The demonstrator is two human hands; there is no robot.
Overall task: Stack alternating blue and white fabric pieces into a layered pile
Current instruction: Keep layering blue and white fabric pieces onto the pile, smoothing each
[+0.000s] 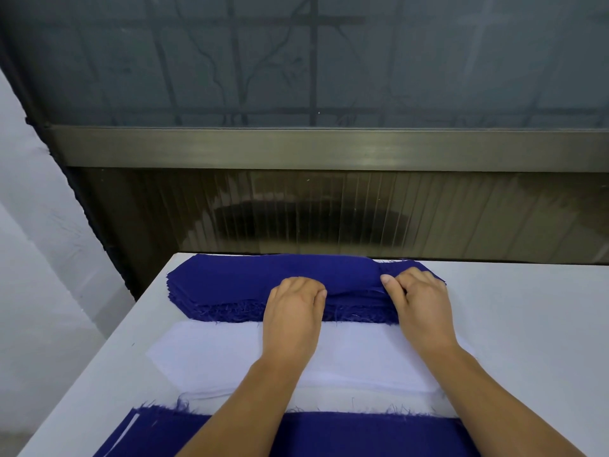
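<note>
No readable text, label, brand, number or sign anywhere — none on the fabric, the worktop or the wall behind.
</note>
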